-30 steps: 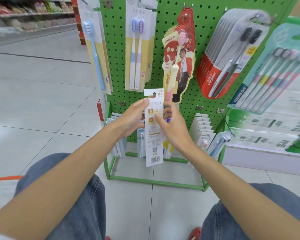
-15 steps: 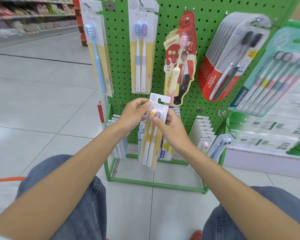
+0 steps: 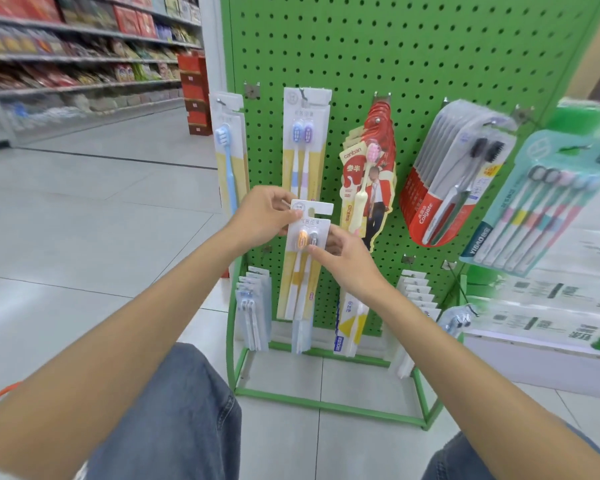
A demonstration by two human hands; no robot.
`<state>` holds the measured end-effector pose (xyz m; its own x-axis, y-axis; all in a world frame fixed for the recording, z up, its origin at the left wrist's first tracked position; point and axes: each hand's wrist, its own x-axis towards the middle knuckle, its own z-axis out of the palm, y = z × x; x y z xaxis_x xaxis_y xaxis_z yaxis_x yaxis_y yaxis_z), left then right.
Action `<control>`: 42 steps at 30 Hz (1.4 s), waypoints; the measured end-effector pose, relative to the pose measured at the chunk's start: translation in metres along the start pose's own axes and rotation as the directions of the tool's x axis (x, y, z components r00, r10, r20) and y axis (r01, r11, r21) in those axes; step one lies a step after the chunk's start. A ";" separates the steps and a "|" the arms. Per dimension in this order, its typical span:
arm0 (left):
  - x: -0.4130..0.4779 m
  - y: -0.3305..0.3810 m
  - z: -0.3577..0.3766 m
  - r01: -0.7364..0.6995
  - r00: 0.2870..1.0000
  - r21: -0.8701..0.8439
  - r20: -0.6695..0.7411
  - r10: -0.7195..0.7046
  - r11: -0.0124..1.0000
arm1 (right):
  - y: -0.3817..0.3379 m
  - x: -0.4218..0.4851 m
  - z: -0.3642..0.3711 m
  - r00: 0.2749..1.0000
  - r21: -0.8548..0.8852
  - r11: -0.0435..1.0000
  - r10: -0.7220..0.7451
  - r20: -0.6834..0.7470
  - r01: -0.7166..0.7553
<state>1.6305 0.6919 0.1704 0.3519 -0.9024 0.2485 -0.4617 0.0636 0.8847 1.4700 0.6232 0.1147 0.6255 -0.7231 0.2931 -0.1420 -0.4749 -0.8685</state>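
1. Pegboard [image 3: 361,46]: green perforated sheet, upright.
2. Toothbrush pack [image 3: 300,271]: long flat card with glossy blister, upright before the board, at 6 o'clock of hanging twin pack [image 3: 305,150].
3. Left hand [image 3: 264,216]: pinches pack's top corner, 10 o'clock.
4. Right hand [image 3: 347,261]: pinches pack's edge, 3 o'clock.

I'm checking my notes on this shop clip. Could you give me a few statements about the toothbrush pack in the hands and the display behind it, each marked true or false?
1. The left hand and the right hand both hold the two-brush pack. True.
2. The held pack's brush heads are blue and purple. False: they are orange and grey.
3. The pegboard behind the pack is green. True.
4. The Colgate pack hangs to the left of the held pack. False: it hangs to its right.
5. The single blue toothbrush pack hangs at the pegboard's left edge. True.
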 end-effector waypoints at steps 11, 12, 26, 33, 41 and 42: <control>0.044 0.084 -0.082 0.076 0.975 0.286 -0.223 -0.010 0.955 | -0.115 0.063 -0.041 0.972 -0.355 0.920 -0.215 -0.096 0.168; 0.049 0.091 -0.087 0.085 0.970 0.311 -0.244 -0.007 0.947 | -0.124 0.071 -0.046 0.966 -0.376 0.909 -0.236 -0.110 0.179; 0.152 0.124 -0.109 0.139 0.950 0.496 -0.311 0.026 0.857 | -0.149 0.172 -0.092 0.989 -0.439 0.895 -0.126 -0.076 0.080; 0.177 0.123 -0.108 0.156 0.983 0.366 -0.152 -0.106 0.917 | -0.139 0.197 -0.094 0.997 -0.346 0.938 -0.005 0.079 0.032; 0.184 0.115 -0.102 0.204 0.978 0.262 -0.015 -0.207 0.943 | -0.131 0.213 -0.089 0.989 -0.310 0.950 0.069 0.135 -0.024; 0.185 0.114 -0.100 0.203 0.978 0.262 -0.012 -0.207 0.943 | -0.131 0.214 -0.089 0.988 -0.307 0.951 0.066 0.138 -0.020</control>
<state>1.7245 0.5747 0.3566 0.4499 -0.8908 0.0645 -0.5777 -0.2352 0.7816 1.5542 0.4862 0.3269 0.7144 -0.6768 0.1778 -0.3836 -0.5912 -0.7094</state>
